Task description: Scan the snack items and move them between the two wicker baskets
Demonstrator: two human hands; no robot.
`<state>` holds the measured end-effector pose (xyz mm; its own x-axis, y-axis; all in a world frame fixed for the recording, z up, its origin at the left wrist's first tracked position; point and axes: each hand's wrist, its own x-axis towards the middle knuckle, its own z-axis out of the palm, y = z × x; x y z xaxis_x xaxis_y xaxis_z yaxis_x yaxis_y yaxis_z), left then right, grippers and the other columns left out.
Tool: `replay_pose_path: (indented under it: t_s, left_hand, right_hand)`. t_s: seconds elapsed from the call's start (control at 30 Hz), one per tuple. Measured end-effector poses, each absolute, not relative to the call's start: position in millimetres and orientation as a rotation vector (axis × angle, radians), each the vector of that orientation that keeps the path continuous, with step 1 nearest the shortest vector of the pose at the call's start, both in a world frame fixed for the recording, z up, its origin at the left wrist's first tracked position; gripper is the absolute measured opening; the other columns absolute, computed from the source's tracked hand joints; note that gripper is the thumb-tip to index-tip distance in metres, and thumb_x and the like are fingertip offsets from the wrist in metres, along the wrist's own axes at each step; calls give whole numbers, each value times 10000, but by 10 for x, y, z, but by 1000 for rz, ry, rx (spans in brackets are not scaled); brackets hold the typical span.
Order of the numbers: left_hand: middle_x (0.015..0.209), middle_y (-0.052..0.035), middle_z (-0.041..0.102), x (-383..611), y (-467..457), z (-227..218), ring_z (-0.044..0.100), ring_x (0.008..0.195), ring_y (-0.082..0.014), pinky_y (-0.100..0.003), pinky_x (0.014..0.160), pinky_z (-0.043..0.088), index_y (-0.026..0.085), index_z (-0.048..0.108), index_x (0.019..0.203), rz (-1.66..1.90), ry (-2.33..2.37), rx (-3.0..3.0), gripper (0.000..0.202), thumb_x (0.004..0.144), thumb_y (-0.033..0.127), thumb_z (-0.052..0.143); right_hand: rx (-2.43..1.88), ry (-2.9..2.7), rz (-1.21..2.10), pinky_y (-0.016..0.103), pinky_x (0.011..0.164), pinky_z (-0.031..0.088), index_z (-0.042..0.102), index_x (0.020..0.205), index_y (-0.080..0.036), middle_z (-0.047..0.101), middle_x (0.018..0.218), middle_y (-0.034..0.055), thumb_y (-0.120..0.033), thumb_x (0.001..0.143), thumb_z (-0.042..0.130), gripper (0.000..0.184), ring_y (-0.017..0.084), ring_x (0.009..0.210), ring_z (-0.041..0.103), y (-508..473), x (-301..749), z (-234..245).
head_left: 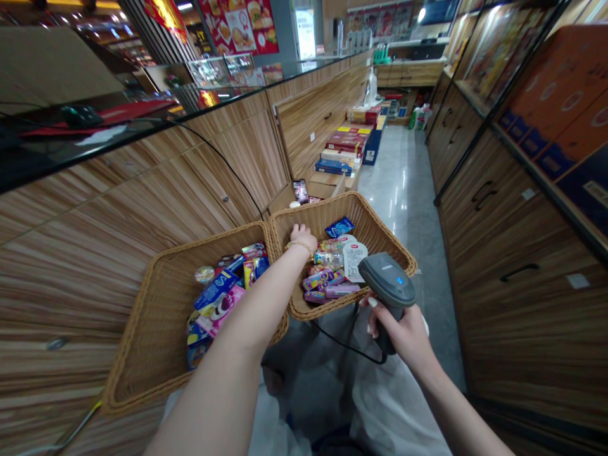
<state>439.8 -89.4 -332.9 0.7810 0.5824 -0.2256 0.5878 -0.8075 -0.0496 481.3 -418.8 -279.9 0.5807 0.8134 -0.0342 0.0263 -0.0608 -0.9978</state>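
At four o'clock, a scanner [387, 278] is being gripped by the right hand [401, 329]; the central basket [377, 234] is being entered by the left hand [304, 237], grip unclear. Across the floor [403, 164], the counter [180, 183] is being faced by cabinets [532, 323].

Two wicker baskets carry the goods, rims touching. In the right basket [380, 227], a blue packet [339, 227] lies near the far edge, a white-carded blister pack [355, 261] sits towards the near edge, and purple packs [342, 291] line that edge. In the left basket [164, 304], a pink packet [232, 303] and a blue box [215, 289] crowd towards the right edge, a round tub [204, 273] beside them.
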Motion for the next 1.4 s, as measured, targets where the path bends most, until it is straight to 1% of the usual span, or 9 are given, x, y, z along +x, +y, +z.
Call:
replay_pose_path:
  t_s: [0.23, 0.47, 0.6, 0.77, 0.93, 1.0, 1.13, 1.23, 1.4]
  left_hand:
    - [1346, -152, 680, 4448, -952, -3360, 460, 1340, -382, -539, 1087, 300, 296, 811, 1124, -615, 1109, 2942, 355, 797, 393, 714]
    - [1313, -178, 688, 4432, -1022, -3151, 480, 1303, -364, -529, 1059, 311, 235, 807, 1139, -505, 1082, 3050, 349, 830, 247, 644]
    - [1243, -181, 697, 4360, -1123, -2872, 499, 1259, -347, -502, 1029, 334, 199, 807, 1111, -343, 1066, 3119, 310, 878, 220, 604]
    - [1262, -203, 652, 4105, -1373, -2433, 451, 1301, -359, -514, 1054, 323, 132, 799, 1103, -64, 1030, 3220, 324, 960, 237, 527]
    - [1247, -143, 673, 3544, -1646, -2157, 496, 1239, -343, -521, 1062, 358, 164, 799, 1012, 362, 1096, 3143, 230, 949, 292, 619]
    - [1274, -112, 675, 3266, -1753, -2128, 499, 1247, -330, -523, 1063, 366, 203, 792, 1005, 499, 1135, 3050, 200, 957, 301, 624]
    - [1296, -92, 676, 2730, -1939, -2202, 518, 1236, -328, -524, 1017, 391, 247, 785, 1030, 663, 1232, 2878, 221, 991, 326, 583]
    - [1271, -83, 690, 2404, -2040, -2304, 532, 1215, -328, -526, 1019, 388, 278, 784, 1051, 762, 1294, 2789, 189, 971, 336, 623]
    - [1329, -72, 663, 2098, -2140, -2418, 522, 1230, -331, -528, 1055, 380, 297, 770, 1095, 910, 1326, 2702, 187, 939, 339, 676]
  right_hand:
    - [-1458, -733, 759, 269, 447, 507, 698, 794, -175, 650, 487, 25, -505, 893, 663, 346, 179, 398, 601, -4186, 4808, -2871]
    - [-1445, -728, 775, 275, 449, 516, 709, 791, -187, 666, 503, 26, -454, 883, 683, 284, 183, 404, 609, -4205, 4801, -2892]
    - [-1462, -729, 778, 270, 442, 511, 697, 761, -188, 658, 491, 26, -446, 868, 688, 279, 179, 396, 605, -4208, 4783, -2860]
    - [-1456, -750, 774, 269, 435, 513, 682, 764, -185, 643, 472, 21, -485, 857, 690, 314, 177, 386, 596, -4205, 4726, -2786]
    - [-1449, -787, 770, 270, 432, 508, 678, 803, -186, 640, 474, 12, -501, 865, 677, 321, 174, 381, 589, -4202, 4655, -2725]
    - [-1438, -806, 780, 269, 436, 509, 675, 803, -187, 643, 479, 12, -502, 866, 674, 322, 174, 387, 593, -4200, 4614, -2710]
    - [-1420, -834, 801, 263, 444, 502, 670, 795, -182, 638, 480, 13, -486, 873, 675, 314, 168, 394, 592, -4199, 4516, -2720]
    - [-1415, -860, 830, 254, 454, 498, 651, 760, -186, 634, 480, 12, -456, 879, 677, 297, 158, 398, 589, -4196, 4435, -2748]
    - [-1407, -871, 885, 245, 451, 494, 634, 743, -190, 628, 471, 9, -438, 868, 682, 281, 154, 400, 589, -4172, 4305, -2764]
